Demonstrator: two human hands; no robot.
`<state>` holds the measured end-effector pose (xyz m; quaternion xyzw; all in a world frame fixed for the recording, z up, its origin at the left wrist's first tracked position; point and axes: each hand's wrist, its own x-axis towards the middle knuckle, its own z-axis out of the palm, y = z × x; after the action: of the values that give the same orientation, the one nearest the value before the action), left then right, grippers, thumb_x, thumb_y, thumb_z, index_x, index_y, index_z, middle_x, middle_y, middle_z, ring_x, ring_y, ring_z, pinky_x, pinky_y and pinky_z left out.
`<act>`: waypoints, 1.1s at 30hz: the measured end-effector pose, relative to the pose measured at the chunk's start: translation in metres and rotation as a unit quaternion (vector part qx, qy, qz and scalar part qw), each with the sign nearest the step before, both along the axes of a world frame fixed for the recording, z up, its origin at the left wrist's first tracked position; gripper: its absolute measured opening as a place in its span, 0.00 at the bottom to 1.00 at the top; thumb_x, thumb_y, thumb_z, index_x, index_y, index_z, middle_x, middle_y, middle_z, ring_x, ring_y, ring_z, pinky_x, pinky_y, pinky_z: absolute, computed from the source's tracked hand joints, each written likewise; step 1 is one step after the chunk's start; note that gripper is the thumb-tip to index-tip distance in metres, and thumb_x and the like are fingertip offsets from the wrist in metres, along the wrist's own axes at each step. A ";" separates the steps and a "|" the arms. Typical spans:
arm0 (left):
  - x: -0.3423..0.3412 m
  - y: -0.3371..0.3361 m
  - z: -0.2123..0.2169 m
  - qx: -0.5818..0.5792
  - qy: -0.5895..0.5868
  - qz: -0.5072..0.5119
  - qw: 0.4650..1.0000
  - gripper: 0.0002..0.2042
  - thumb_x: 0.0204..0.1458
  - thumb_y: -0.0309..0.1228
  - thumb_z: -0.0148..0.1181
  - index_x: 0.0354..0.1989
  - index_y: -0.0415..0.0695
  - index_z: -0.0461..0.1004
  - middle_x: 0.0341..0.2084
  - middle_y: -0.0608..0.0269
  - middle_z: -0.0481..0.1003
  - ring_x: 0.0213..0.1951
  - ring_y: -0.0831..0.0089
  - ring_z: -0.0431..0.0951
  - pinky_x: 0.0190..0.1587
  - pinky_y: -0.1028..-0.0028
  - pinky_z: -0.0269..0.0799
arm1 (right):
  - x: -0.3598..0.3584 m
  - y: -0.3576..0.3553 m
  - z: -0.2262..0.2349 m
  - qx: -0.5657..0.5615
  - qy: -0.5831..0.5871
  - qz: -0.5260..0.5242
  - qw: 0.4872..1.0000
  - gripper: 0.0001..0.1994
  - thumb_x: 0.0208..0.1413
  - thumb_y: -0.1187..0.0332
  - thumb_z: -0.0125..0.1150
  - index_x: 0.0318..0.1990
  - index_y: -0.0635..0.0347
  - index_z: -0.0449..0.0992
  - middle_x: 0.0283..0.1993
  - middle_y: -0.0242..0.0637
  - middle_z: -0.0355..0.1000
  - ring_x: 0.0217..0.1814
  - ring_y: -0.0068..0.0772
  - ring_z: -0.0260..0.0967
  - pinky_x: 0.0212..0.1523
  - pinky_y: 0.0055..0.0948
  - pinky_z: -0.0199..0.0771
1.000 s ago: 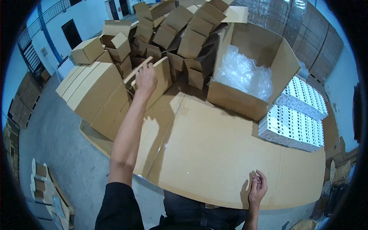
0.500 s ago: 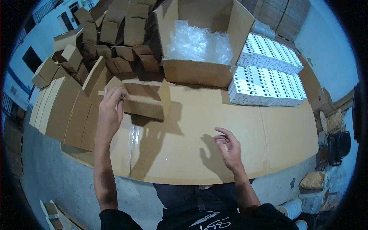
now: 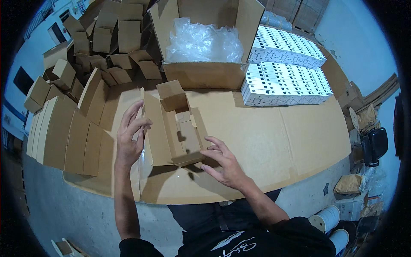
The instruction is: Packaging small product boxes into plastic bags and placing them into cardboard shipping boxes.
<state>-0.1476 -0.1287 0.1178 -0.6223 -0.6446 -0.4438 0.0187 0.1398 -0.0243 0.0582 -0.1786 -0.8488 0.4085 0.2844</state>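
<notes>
A small brown cardboard box (image 3: 187, 130) with raised flaps stands in front of me, its open top facing up and its long side running away from me. My left hand (image 3: 132, 135) is beside the tall left flap, fingers bent and apart; whether the fingertips touch the cardboard I cannot tell. At the near right corner is my right hand (image 3: 224, 165), thumb and fingers spread around that corner, the fingertips at or very close to it. Neither hand shows a firm grip.
A large open carton (image 3: 205, 76) holding clear plastic bags (image 3: 205, 43) stands at the back. White patterned boxes (image 3: 287, 88) are stacked to its right. Folded brown boxes (image 3: 60, 132) line the left, with more open boxes (image 3: 107, 38) behind. Cardboard (image 3: 265, 141) covers the table.
The small box has turned and come nearer, its long side now pointing away from me. My left hand has let go of its flap. My right hand has moved left to its near corner.
</notes>
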 end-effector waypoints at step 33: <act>0.048 0.043 -0.121 0.006 -0.255 0.177 0.951 0.58 0.30 0.29 0.83 0.69 0.39 0.43 0.60 0.45 0.65 0.61 0.50 0.70 0.65 0.57 0.66 | -0.121 0.041 -0.021 0.129 0.036 -0.009 0.991 0.11 0.54 0.74 0.67 0.44 0.62 0.81 0.63 0.59 0.68 0.57 0.54 0.75 0.54 0.42 0.80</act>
<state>-0.0996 -0.0860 -0.0031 -0.3643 -0.7247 -0.5814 -0.0643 0.0184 0.0170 0.0373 -0.1330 -0.8820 0.2989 0.3391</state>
